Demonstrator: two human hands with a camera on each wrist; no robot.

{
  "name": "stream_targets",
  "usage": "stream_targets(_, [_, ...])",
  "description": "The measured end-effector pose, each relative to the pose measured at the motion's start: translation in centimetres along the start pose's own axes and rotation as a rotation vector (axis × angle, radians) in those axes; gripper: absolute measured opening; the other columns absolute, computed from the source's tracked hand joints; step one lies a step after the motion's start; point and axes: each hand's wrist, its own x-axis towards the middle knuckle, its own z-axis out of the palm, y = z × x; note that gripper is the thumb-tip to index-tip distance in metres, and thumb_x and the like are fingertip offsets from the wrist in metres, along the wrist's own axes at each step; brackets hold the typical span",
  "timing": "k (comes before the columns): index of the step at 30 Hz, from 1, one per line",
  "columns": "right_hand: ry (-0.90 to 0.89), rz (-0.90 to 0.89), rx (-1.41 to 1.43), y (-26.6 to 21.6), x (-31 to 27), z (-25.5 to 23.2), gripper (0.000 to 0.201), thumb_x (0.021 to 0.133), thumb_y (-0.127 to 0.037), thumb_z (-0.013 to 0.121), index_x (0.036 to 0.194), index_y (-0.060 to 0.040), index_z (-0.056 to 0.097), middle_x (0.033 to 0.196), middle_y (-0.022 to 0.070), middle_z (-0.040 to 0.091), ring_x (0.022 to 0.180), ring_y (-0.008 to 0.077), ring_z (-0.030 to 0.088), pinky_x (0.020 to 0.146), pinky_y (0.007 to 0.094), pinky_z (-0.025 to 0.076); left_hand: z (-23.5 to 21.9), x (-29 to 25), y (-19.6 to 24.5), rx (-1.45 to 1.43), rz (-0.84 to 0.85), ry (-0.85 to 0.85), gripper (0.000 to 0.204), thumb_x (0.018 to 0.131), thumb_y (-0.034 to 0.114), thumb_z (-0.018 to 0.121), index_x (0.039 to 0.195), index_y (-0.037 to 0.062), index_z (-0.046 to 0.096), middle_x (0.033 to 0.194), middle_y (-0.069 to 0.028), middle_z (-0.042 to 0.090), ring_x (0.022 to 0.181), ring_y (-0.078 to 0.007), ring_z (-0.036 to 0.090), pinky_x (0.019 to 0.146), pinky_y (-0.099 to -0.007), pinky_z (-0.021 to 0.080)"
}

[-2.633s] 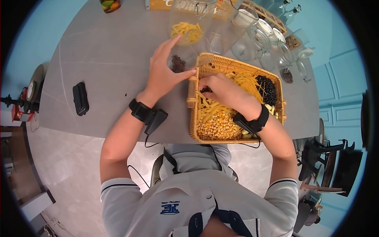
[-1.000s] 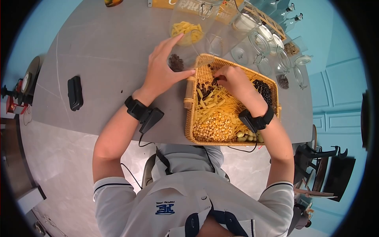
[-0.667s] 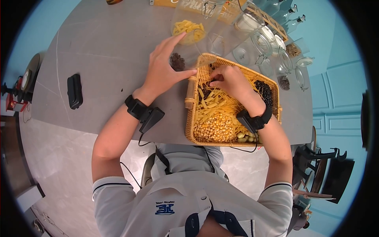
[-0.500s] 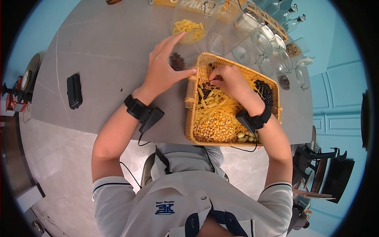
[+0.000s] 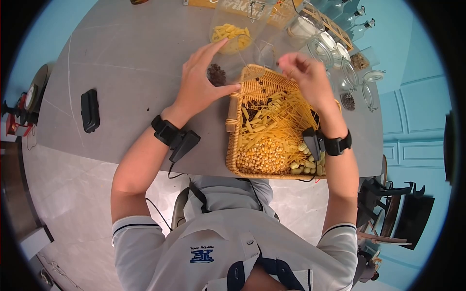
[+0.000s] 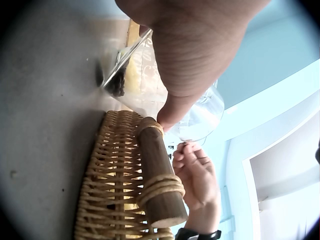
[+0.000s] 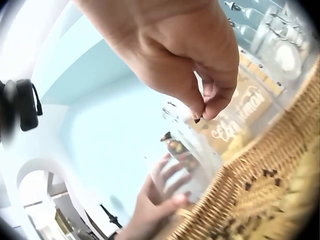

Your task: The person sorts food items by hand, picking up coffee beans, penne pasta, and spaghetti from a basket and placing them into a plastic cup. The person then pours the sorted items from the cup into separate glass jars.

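My left hand (image 5: 196, 80) grips a clear glass jar (image 5: 235, 68), thumb and fingers spread around it, beside the basket's far left corner. Dark brown pieces (image 5: 216, 75) lie inside the jar. Between thumb and fingertips my right hand (image 5: 310, 80) pinches a small dark brown piece (image 7: 197, 120), raised over the far rim of the wicker basket (image 5: 232, 153). The basket holds penne (image 5: 257, 123), thin spaghetti (image 5: 291, 116), corn kernels (image 5: 262, 157) and peanuts (image 5: 303, 167). More dark bits (image 7: 270, 173) are scattered at its far left end, seen closely in the right wrist view.
A large jar with penne (image 5: 230, 34) stands behind the held jar. Several clip-lid jars (image 5: 347, 72) and glass bottles (image 5: 357, 29) crowd the far right. A black case (image 5: 90, 110) lies on the grey table (image 5: 121, 97) at left. The basket's wooden handle (image 6: 160, 170) faces left.
My right hand has moved within the basket's far left end, then lifted away toward the far right with a small dark piece. My left hand has stayed around the jar.
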Motion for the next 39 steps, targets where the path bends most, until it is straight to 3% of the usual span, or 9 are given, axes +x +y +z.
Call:
stream_targets(3, [-0.001, -0.121, 0.13, -3.1, 1.2, 0.3, 0.014, 0.094, -0.008, 0.069, 0.102, 0.0017, 0.072, 0.088, 0.0025, 0.072, 0.078, 0.0084, 0.063, 0.073, 0.0248, 0.052, 0.0, 0.0, 0.0, -0.032, 0.0, -0.001, 0.093, 0.067, 0.029, 0.091, 0.147, 0.0163, 0.047, 0.141, -0.011, 0.055, 0.132, -0.0315, 0.05, 0.11, -0.0455, 0.036])
stream_targets(6, [-0.117, -0.239, -0.02, -3.4, 2.0, 2.5, 0.013, 0.094, -0.008, 0.068, 0.102, 0.001, 0.073, 0.091, 0.0033, 0.074, 0.081, 0.0094, 0.066, 0.075, 0.0253, 0.053, 0.0, 0.1, 0.2, -0.049, 0.01, 0.009, 0.092, 0.067, 0.029, 0.091, 0.147, 0.0156, 0.048, 0.14, -0.0109, 0.056, 0.131, -0.0313, 0.05, 0.11, -0.0447, 0.037])
stream_targets(9, [-0.202, -0.23, -0.041, -3.4, 1.4, 3.2, 0.012, 0.095, -0.007, 0.068, 0.102, -0.0001, 0.074, 0.096, 0.0049, 0.076, 0.086, 0.0106, 0.069, 0.078, 0.0257, 0.054, -0.2, 0.0, 0.3, -0.041, 0.0, 0.006, 0.092, 0.067, 0.028, 0.09, 0.147, 0.0157, 0.047, 0.141, -0.0106, 0.056, 0.131, -0.0311, 0.05, 0.11, -0.0448, 0.037])
stream_targets(13, [-0.12, -0.102, 0.207, -2.1, 1.2, 2.3, 0.013, 0.093, -0.005, 0.069, 0.103, 0.002, 0.074, 0.099, 0.0083, 0.076, 0.09, 0.0126, 0.07, 0.08, 0.0269, 0.055, 0.0, -0.1, 0.2, -0.028, -0.023, -0.007, 0.092, 0.067, 0.029, 0.09, 0.148, 0.0169, 0.046, 0.143, -0.0102, 0.055, 0.133, -0.0308, 0.049, 0.111, -0.0455, 0.035])
stream_targets(15, [-0.028, -0.002, 0.401, -1.0, 0.9, 2.0, 0.015, 0.091, -0.004, 0.071, 0.103, 0.0037, 0.073, 0.098, 0.0085, 0.076, 0.087, 0.0126, 0.07, 0.079, 0.0272, 0.055, 0.0, -0.1, 0.2, 0.008, -0.001, 0.009, 0.091, 0.067, 0.025, 0.09, 0.147, 0.0139, 0.048, 0.142, -0.0105, 0.055, 0.131, -0.0297, 0.052, 0.109, -0.0424, 0.04])
stream_targets(21, [-0.218, 0.107, -0.118, 2.6, -1.1, 2.9, 0.016, 0.084, -0.001, 0.075, 0.097, 0.0054, 0.073, 0.088, 0.0087, 0.076, 0.079, 0.0132, 0.07, 0.075, 0.0283, 0.056, -0.1, -0.1, 0.2, 0.03, -0.008, 0.01, 0.089, 0.068, 0.023, 0.09, 0.146, 0.0125, 0.049, 0.142, -0.0105, 0.055, 0.13, -0.029, 0.053, 0.109, -0.0408, 0.043])
stream_targets(26, [-0.373, -0.017, -0.325, 1.2, -2.7, 5.4, 0.022, 0.077, 0.002, 0.077, 0.098, -0.0009, 0.075, 0.09, 0.016, 0.073, 0.082, 0.0285, 0.072, 0.074, 0.0351, 0.056, -0.1, 0.0, 0.3, 0.019, -0.01, 0.001, 0.09, 0.068, 0.024, 0.09, 0.146, 0.0125, 0.049, 0.142, -0.0103, 0.055, 0.131, -0.0287, 0.052, 0.11, -0.0415, 0.042])
stream_targets(35, [-0.451, -0.121, -0.357, -0.2, -3.4, 5.2, 0.034, 0.073, 0.002, 0.079, 0.106, 0.0002, 0.072, 0.099, 0.0161, 0.071, 0.095, 0.0333, 0.068, 0.083, 0.0408, 0.054, -0.1, 0.0, 0.3, 0.031, -0.014, 0.001, 0.09, 0.068, 0.025, 0.09, 0.146, 0.0131, 0.049, 0.143, -0.0097, 0.055, 0.131, -0.029, 0.052, 0.111, -0.0418, 0.041])
stream_targets(39, [-0.455, -0.162, -0.426, 0.5, -3.4, 5.3, 0.038, 0.07, -0.001, 0.082, 0.106, 0.001, 0.069, 0.097, 0.0144, 0.068, 0.09, 0.0314, 0.067, 0.08, 0.0384, 0.053, -0.2, 0.0, 0.4, 0.031, -0.015, -0.003, 0.09, 0.068, 0.025, 0.09, 0.147, 0.0131, 0.049, 0.143, -0.0098, 0.055, 0.132, -0.0291, 0.052, 0.111, -0.0418, 0.041])
